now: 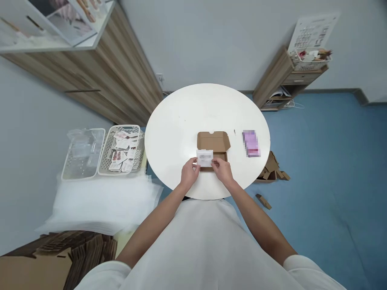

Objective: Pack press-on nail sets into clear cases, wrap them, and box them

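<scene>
Between my two hands is a small flat white packet (204, 158) with a greyish printed patch in its middle. My left hand (190, 171) pinches its left edge, and the fingers of my right hand (222, 169) are closed on its right edge. Right behind and below the packet is a brown cardboard box (213, 141), its lid flap standing up toward the far side. The packet hides the left part of the box's inside. Whether it touches the box I cannot tell.
On the round white table (181, 108) lies a blurred purple item (251, 143) at right. Left stand a basket of printed sachets (122, 151), a clear-plastic bin (83, 155), white sheets (102, 201) and stacked flat cardboard (87, 257). Cardboard pieces (270, 167) lie on the floor at right.
</scene>
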`<state>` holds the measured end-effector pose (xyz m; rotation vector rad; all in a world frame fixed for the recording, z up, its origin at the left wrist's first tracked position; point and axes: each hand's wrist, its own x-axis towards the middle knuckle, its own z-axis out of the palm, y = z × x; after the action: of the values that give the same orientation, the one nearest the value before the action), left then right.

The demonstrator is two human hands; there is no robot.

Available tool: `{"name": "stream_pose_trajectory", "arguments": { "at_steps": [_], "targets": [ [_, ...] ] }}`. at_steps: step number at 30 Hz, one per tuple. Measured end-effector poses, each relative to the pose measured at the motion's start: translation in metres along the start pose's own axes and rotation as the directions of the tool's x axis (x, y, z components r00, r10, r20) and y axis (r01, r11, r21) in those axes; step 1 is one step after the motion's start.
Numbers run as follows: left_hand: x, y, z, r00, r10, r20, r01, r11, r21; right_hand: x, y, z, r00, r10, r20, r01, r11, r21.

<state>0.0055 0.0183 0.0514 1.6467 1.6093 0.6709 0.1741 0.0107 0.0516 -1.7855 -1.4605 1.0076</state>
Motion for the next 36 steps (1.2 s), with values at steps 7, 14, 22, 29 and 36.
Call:
{"name": "stream_pose_trajectory", "arguments": {
  "at_steps": [7,14,22,29,36],
  "targets": [
    [-0.002,0.010,0.040,0.977,-0.032,0.210,-0.005,0.985,0.173,-0.003,0.038,-0.022,0.995,0.004,0.099,0.013,0.985,-0.173],
    [0.002,0.019,0.048,0.936,-0.141,0.323,0.024,0.940,0.340,0.005,0.044,-0.014,0.984,0.033,0.174,0.025,0.947,-0.320],
    [0.004,0.010,0.037,0.954,-0.111,0.277,0.043,0.970,0.241,0.001,0.048,-0.015,0.978,-0.173,0.119,0.192,0.965,-0.181],
    [0.039,-0.006,0.002,0.932,-0.350,0.099,0.361,0.920,-0.149,0.047,0.061,-0.053,0.976,0.206,-0.069,-0.173,0.929,0.326],
    [0.071,-0.004,0.001,0.821,-0.474,0.319,0.566,0.596,-0.569,0.079,0.052,-0.052,0.875,0.398,0.275,-0.472,0.575,0.668]
  ]
}}
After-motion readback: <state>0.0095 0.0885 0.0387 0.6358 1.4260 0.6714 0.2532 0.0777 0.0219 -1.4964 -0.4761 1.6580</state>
